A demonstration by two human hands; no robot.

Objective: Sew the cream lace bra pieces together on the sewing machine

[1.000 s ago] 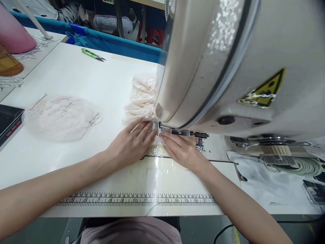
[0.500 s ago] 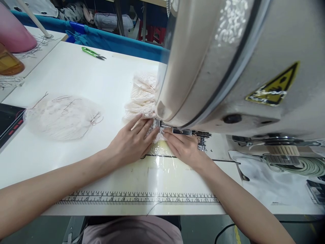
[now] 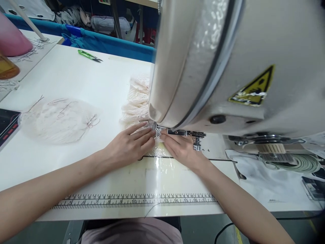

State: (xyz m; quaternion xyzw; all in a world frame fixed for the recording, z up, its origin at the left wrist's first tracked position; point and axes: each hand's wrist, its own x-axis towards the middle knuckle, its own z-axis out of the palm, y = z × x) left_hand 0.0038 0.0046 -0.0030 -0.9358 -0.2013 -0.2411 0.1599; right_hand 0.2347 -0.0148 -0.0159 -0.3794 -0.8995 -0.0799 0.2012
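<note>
A large grey sewing machine (image 3: 228,61) fills the upper right of the view. Under its head lies a strip of pale lace (image 3: 135,100), bunched in folds behind the needle. My left hand (image 3: 128,145) lies flat on the lace just left of the presser foot (image 3: 159,130), fingers stretched out and pressing down. My right hand (image 3: 181,149) rests on the lace right below the foot, fingers extended and pressed to the fabric. The needle itself is hidden by the machine head.
A heap of sheer pink mesh pieces (image 3: 59,118) lies at the left on the white table (image 3: 76,78). Green thread snips (image 3: 88,56) lie at the far edge. A printed ruler (image 3: 134,200) runs along the near edge. A black control panel (image 3: 7,125) sits far left.
Both hands have crept slightly towards the presser foot, with the lace feeding away under the machine. The view has shifted a little to the right.
</note>
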